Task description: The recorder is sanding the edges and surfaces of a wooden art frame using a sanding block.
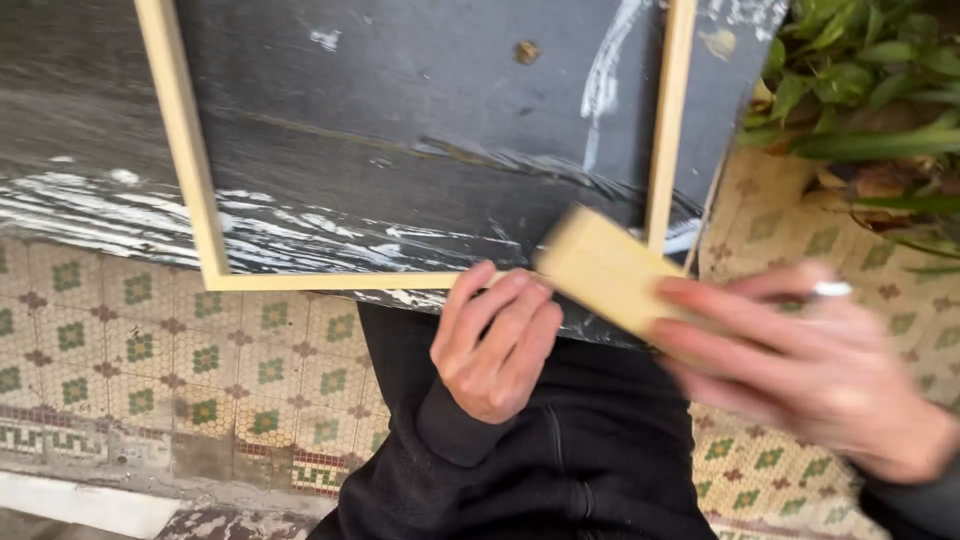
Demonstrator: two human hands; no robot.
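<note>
My right hand (810,365) grips the tan rectangular sanding block (605,270), left hand (495,340) curled on the pale wooden frame (190,150); weak hold, frame could slide off the dark paint-streaked table (400,120).

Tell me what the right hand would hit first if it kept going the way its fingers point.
The right hand points up-left, holding a tan block. The block would probably meet the wooden frame's corner first; motion blur hides whether they already touch.

Soft daylight, no glare; right side motion-blurred.
</note>
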